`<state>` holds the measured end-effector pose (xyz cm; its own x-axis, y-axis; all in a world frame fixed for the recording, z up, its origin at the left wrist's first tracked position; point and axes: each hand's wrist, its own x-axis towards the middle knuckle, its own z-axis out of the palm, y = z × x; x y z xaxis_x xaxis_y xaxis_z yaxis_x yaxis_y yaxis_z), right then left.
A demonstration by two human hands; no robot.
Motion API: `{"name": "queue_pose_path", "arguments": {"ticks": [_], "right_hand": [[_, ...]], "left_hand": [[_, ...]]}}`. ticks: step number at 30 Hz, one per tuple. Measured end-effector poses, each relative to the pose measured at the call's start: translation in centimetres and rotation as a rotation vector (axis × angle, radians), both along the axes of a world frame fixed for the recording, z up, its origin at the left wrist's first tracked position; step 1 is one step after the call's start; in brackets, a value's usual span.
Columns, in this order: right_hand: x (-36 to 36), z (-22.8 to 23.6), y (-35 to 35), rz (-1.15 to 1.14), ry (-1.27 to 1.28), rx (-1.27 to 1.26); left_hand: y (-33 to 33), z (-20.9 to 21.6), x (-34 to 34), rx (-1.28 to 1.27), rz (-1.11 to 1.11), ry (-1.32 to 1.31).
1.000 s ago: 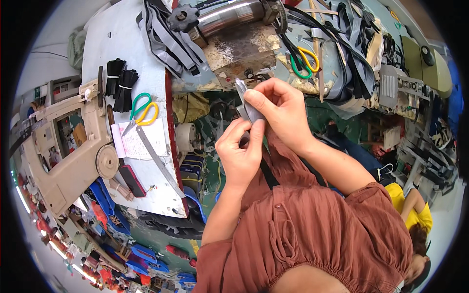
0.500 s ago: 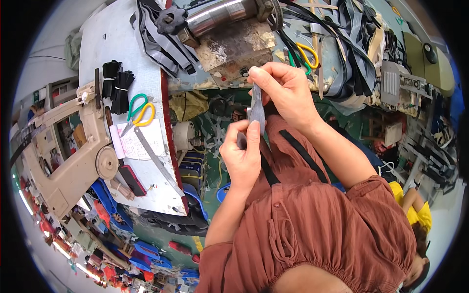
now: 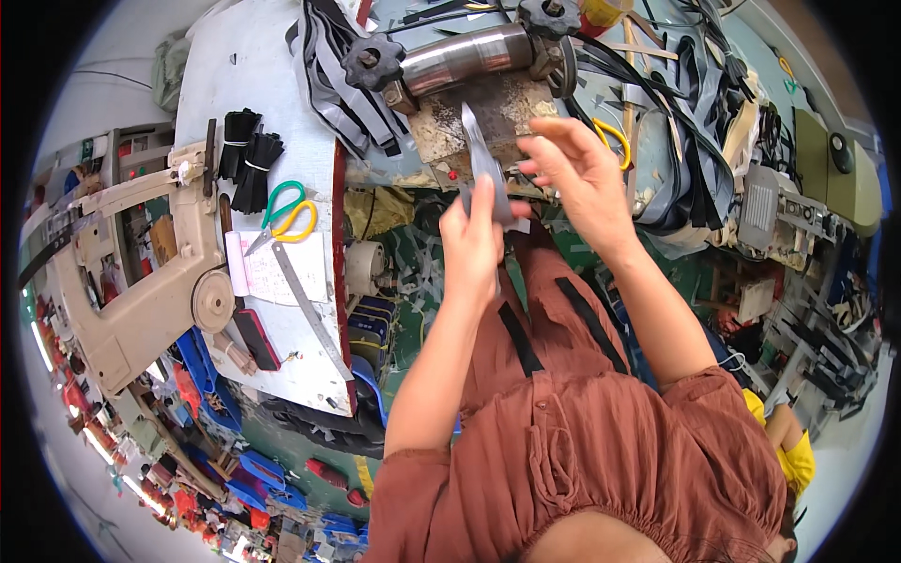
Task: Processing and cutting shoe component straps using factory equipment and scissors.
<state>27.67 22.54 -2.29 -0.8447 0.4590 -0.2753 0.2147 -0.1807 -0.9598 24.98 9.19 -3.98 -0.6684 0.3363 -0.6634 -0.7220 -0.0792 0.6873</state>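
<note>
White board, scuffed and edged in dark red, tops the table (image 3: 272, 94) on the left, its far end cut off. Beige metal, smooth and heavy, forms the sewing machine (image 3: 150, 319) overhanging it. A stained, flaking block (image 3: 441, 136) sits under a polished steel roller (image 3: 469, 61). Left of these lies a limp heap of grey and black straps (image 3: 352, 84), cropped at the top.

The right hand (image 3: 587, 188) has its fingers parted and loosely bent, with nothing seen between them. The left hand (image 3: 474, 239) pinches a grey strip (image 3: 481, 155) between thumb and fingers, hiding part of it. Soft and twisted, the strip points up in front of the block; whether its tip touches I cannot tell, and its lower folds are hard to make out.

A thin ruler (image 3: 305, 305) partly covers a paper notepad (image 3: 310, 267), beside scissors (image 3: 269, 230) with green and yellow loops.
</note>
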Motion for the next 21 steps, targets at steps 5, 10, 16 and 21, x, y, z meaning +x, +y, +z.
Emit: {"name": "queue_pose_path", "arguments": {"ticks": [5, 10, 16, 21], "right_hand": [[2.0, -1.3, 1.7, 0.068, -0.158, 0.033], [2.3, -1.9, 2.6, 0.058, -0.115, 0.068], [-3.2, -0.7, 7.3, -0.144, 0.046, 0.332], [-12.7, -1.7, 12.8, 0.032, 0.181, 0.528]], "left_hand": [[2.3, -1.3, -4.1, -0.014, 0.054, 0.010], [0.9, -2.1, 0.3, -0.075, 0.037, 0.083], [-1.3, -2.5, 6.1, -0.053, 0.078, -0.005], [0.1, -2.1, 4.7, 0.030, 0.170, -0.023]]}}
